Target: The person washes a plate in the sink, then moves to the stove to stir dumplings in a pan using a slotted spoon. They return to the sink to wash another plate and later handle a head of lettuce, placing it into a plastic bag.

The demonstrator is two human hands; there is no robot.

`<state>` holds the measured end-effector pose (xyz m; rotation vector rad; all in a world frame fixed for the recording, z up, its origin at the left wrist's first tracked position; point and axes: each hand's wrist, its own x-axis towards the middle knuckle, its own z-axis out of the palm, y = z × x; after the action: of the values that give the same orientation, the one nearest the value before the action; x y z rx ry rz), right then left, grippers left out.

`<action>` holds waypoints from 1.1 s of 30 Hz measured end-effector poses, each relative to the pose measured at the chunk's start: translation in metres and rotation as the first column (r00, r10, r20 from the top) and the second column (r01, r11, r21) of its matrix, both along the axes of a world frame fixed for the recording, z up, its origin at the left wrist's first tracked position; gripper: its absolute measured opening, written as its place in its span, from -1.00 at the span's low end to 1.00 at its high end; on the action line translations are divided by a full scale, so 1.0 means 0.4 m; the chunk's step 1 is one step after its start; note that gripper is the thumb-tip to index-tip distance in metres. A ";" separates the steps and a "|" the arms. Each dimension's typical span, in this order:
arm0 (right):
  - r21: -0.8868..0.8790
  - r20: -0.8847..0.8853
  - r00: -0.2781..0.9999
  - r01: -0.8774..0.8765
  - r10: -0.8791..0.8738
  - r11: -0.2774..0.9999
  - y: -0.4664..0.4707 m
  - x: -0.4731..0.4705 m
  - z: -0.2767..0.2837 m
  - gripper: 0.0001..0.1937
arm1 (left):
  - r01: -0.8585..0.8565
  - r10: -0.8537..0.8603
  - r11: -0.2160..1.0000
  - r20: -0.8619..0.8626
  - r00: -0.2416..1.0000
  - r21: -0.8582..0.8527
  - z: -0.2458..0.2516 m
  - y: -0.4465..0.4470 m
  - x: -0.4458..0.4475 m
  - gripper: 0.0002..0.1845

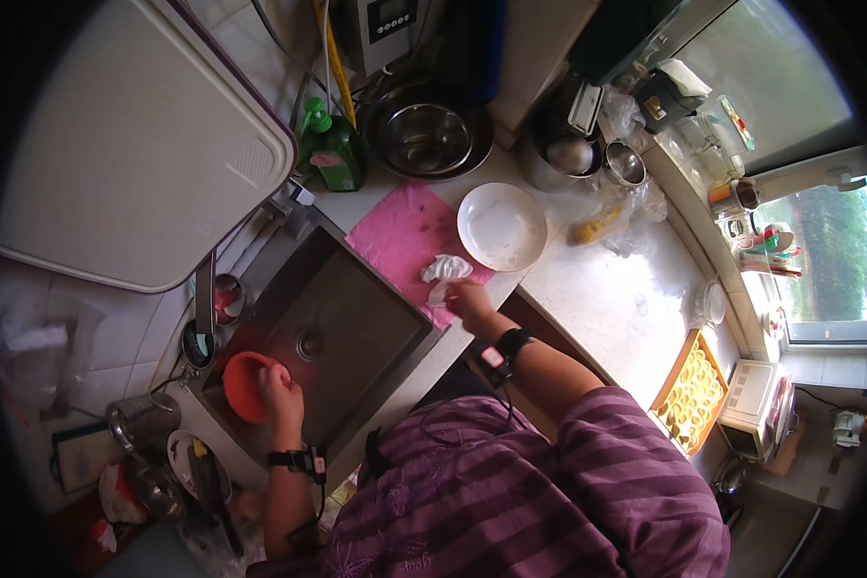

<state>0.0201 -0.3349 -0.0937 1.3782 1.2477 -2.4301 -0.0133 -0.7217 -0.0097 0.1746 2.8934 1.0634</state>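
My left hand (282, 394) grips the rim of a red plastic bowl (240, 389) over the near left part of the steel sink (376, 311). A round drain (309, 345) shows in the sink floor. To the right, my right hand (468, 298) pinches a crumpled white cloth or tissue (446, 269). This lies on a pink cloth (390, 231) spread along the counter beside the sink. A white plate (502, 226) rests partly on the pink cloth, just beyond my right hand.
A green pump bottle (336, 159) and nested metal bowls (428, 141) stand at the back. A large cutting board (144, 144) overhangs the sink's left side. Dumplings fill a wooden tray (693, 394) at right. Pans and a plate (180, 451) crowd the lower left.
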 end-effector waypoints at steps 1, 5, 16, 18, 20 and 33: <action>0.143 0.052 0.970 -0.241 0.236 0.960 -0.045 -0.014 0.015 -0.91 | 0.047 -0.047 0.998 0.011 0.999 -0.038 -0.014 -0.020 -0.002 -0.84; 0.756 0.053 0.663 -0.515 0.746 0.405 -0.169 -0.073 -0.009 -0.98 | 0.134 -0.101 0.979 0.203 0.974 -0.155 0.000 -0.002 -0.019 -0.81; 0.895 -0.142 0.683 -0.220 0.716 0.387 0.148 -0.451 0.177 -0.63 | 0.369 -0.396 0.878 -0.032 0.918 -0.304 0.069 0.108 -0.164 -0.53; 0.822 -0.209 0.890 -0.064 0.405 0.566 0.331 -0.562 0.185 -0.59 | 0.367 -0.366 0.928 0.024 0.930 -0.069 0.132 0.210 -0.206 -0.43; 0.724 -0.343 0.906 0.085 0.249 0.685 0.372 -0.640 0.266 -0.29 | 0.385 -0.390 0.916 0.025 0.921 0.111 0.147 0.227 -0.249 -0.34; 0.144 -0.759 0.549 -0.381 0.349 0.913 0.379 -0.545 0.514 -0.72 | 0.348 -0.403 0.649 -0.082 0.911 0.677 0.325 0.669 -0.489 -0.56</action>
<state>-0.1979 -0.1832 0.1120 -0.0867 1.3965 -2.7342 -0.2090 -0.4541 0.1205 0.7110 2.0903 1.9105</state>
